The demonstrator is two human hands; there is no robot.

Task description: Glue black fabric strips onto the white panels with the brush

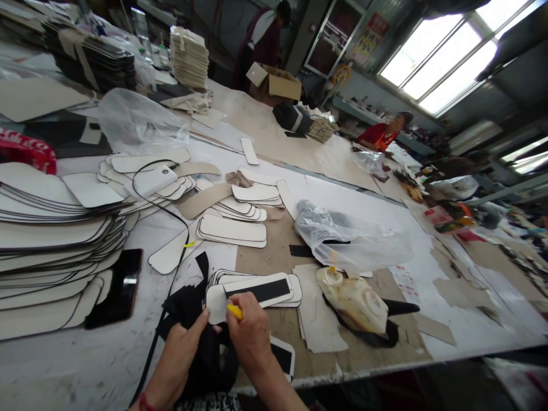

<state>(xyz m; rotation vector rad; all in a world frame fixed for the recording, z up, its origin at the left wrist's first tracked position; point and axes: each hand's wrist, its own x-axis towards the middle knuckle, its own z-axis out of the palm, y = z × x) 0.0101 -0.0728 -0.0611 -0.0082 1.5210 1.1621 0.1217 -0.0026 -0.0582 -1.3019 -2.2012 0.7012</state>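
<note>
My left hand [185,348] is closed at the lower centre, its thumb on the left end of a white rounded piece [216,305] and black cloth [184,311] bunched beside its fingers. Just to the right, my right hand [248,325] grips a small yellow tool [235,311] over the same piece. The tool's tip is hidden. Behind the hands lies a stack of white rounded pieces [295,291], the top one bearing a black strip [274,291]. Another white piece with a black strip [282,357] lies partly under my right forearm.
A dark phone [117,291] and large stacked white pieces [47,234] are at left. A black cable [171,285] runs beside my left hand. A stained container [359,302] and plastic bag [342,234] lie at right. Two people are farther back.
</note>
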